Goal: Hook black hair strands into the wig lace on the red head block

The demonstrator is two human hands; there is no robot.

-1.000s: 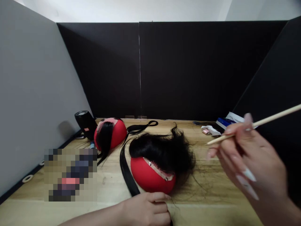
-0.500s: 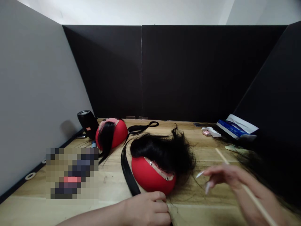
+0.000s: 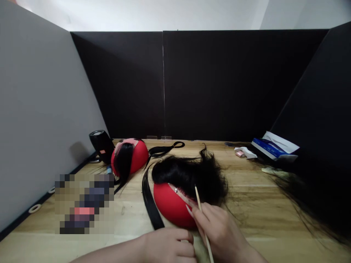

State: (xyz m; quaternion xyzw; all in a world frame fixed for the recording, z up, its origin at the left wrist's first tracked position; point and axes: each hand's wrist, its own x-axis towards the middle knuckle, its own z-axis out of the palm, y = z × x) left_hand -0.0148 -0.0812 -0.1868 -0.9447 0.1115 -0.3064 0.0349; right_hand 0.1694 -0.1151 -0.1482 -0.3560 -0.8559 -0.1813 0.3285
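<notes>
A red dome-shaped wig block (image 3: 171, 206) carries a lace base (image 3: 181, 193) pinned along its edge, with a mass of black hair (image 3: 189, 175) lying over the far side. My right hand (image 3: 218, 224) is closed around a slim ventilating needle (image 3: 202, 212) with a pale wooden handle, its thin tip over the hair close to the lace. Curled at the near edge of the block is my left hand (image 3: 172, 244), its fingers closed. A long lock of black hair (image 3: 150, 204) runs down into that hand, where its end is hidden.
A second red wig block (image 3: 141, 157) stands at the back left beside a black cylindrical speaker (image 3: 102, 148). A tied hair bundle (image 3: 161, 149) lies behind. On the right are a blue box (image 3: 271, 148), crumpled white paper (image 3: 248, 152) and loose hair. Dark panels (image 3: 241, 84) enclose the table.
My right hand has swung left from beside the block to the lace edge, its spread fingers closing around the needle. The left hand stays almost in place.
</notes>
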